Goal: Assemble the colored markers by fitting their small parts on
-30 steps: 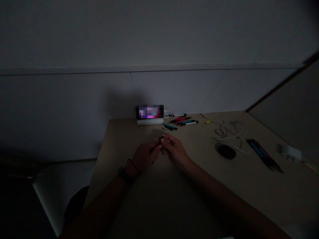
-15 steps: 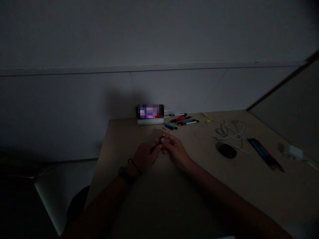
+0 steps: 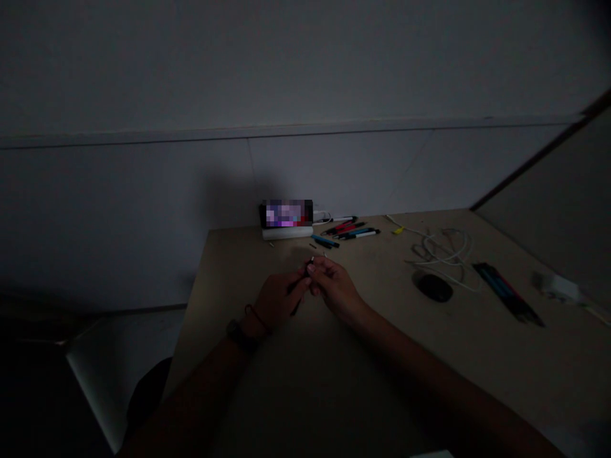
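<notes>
In dim light both my hands meet over the middle of a pale wooden desk (image 3: 296, 394). My left hand (image 3: 277, 300) is closed round the barrel of a thin dark pen (image 3: 300, 286). My right hand (image 3: 334, 286) pinches the pen's upper end, where a small pale tip shows. A watch and a cord bracelet sit on my left wrist.
At the desk's back edge a phone (image 3: 287, 214) with a lit screen leans on a white stand. Several pens (image 3: 348, 230) lie to its right. Further right are a white cable (image 3: 443, 251), a dark mouse (image 3: 432, 287), more dark pens (image 3: 506, 294) and a white charger (image 3: 556, 287).
</notes>
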The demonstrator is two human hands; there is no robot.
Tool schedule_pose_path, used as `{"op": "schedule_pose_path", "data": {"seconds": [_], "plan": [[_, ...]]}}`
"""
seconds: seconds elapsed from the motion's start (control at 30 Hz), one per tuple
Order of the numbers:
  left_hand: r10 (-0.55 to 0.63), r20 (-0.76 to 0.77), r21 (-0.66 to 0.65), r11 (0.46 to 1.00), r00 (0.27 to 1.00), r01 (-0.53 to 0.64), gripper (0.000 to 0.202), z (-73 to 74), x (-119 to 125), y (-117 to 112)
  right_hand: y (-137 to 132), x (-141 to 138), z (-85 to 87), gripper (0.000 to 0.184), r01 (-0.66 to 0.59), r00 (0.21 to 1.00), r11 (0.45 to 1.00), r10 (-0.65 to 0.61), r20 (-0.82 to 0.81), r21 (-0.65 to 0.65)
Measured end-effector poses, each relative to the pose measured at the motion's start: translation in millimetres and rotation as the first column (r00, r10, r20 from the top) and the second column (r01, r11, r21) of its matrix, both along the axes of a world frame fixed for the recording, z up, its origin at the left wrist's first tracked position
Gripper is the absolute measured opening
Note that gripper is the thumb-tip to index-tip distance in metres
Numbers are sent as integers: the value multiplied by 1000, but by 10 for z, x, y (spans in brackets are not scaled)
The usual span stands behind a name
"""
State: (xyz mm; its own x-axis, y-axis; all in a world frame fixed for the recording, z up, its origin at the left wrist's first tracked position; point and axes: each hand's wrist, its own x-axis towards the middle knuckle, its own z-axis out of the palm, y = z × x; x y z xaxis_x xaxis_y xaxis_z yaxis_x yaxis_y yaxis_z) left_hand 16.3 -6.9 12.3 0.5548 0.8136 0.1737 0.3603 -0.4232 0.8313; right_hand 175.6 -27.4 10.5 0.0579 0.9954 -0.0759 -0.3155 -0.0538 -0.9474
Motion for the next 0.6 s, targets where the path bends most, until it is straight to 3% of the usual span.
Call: {"op": "schedule_pose_path", "data": {"seconds": [0.6], "plan": [[8, -17, -8, 1000, 1000, -8, 41, 10, -1, -4, 4, 4, -46, 42, -17, 1000, 1000, 17, -6, 18]]}}
